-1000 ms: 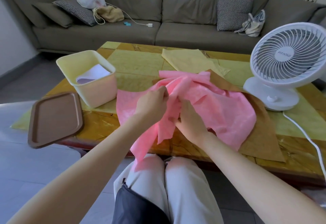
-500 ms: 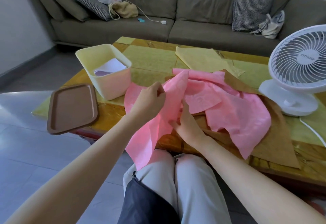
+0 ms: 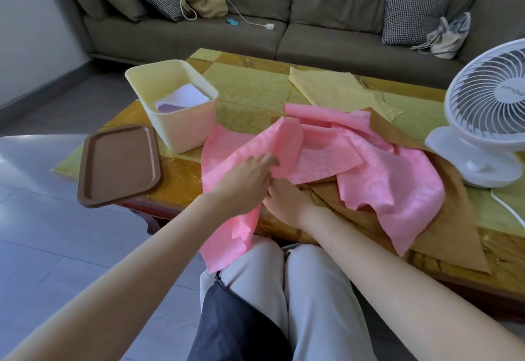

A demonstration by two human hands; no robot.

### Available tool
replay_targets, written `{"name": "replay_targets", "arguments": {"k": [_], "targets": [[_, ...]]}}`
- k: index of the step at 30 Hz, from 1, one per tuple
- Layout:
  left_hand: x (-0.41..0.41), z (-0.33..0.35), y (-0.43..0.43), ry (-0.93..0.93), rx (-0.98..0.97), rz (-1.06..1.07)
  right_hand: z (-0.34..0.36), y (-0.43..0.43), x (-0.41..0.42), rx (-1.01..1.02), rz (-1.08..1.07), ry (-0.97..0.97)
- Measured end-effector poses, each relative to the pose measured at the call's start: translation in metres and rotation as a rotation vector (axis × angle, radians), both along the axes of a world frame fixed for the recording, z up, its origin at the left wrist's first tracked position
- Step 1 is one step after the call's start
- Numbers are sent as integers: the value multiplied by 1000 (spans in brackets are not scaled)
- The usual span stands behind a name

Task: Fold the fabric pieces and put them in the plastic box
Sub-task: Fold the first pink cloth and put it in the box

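Note:
A crumpled pink fabric [image 3: 377, 173] lies on the table, one end hanging over the near edge onto my lap. My left hand [image 3: 244, 181] grips a raised fold of it near the middle. My right hand [image 3: 287, 204] holds the same fabric just below, its fingertips hidden under the left hand. A brown fabric [image 3: 454, 235] lies flat beneath the pink one. A yellow fabric [image 3: 332, 90] is spread farther back. The cream plastic box [image 3: 184, 133] stands at the left, with a folded pale fabric [image 3: 181, 99] inside.
A brown lid [image 3: 119, 164] overhangs the table's left corner beside the box. A white desk fan [image 3: 488, 122] stands at the right, its cable [image 3: 508, 213] trailing toward me. Behind the table is a grey sofa [image 3: 326, 5] with cushions and bags.
The pink fabric has been drawn apart and now lies more spread out to the right. My left hand has sunk lower with the fold; my right hand has stayed close under it.

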State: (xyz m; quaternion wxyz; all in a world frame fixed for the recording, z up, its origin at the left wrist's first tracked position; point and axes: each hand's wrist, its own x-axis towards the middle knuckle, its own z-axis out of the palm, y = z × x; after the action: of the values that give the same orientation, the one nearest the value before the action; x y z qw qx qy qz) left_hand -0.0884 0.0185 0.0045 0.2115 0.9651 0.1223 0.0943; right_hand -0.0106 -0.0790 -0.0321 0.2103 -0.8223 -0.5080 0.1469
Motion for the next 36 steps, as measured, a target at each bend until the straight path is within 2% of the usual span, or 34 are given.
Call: {"name": "replay_targets", "arguments": {"k": [3,6,8,11,15,18,21,26,31,34,36], "targets": [[-2,-25,7,271,74,-26,-18,-10,12,-46,-136,-14],[-8,-45,24,404,13,42,-32,-28,42,-117,-220,-69],[-9,-54,30,403,-18,92,-37,-35,61,-180,-233,-105],[-3,-58,35,385,63,136,-42,-31,79,-211,-222,-149],[8,-60,35,345,147,148,-47,-19,89,-134,-239,-250],[15,-61,33,320,135,174,-45,-12,93,-89,-269,-266],[21,-56,32,323,137,236,-29,-7,96,39,-271,-215],[41,-39,21,252,267,305,20,-13,102,343,-266,-195],[63,-11,2,209,427,278,55,-50,120,430,-291,-254],[74,0,-16,237,345,224,66,-86,140,406,-375,-309],[82,8,-33,291,278,188,70,-112,157,344,-528,-296]]}}
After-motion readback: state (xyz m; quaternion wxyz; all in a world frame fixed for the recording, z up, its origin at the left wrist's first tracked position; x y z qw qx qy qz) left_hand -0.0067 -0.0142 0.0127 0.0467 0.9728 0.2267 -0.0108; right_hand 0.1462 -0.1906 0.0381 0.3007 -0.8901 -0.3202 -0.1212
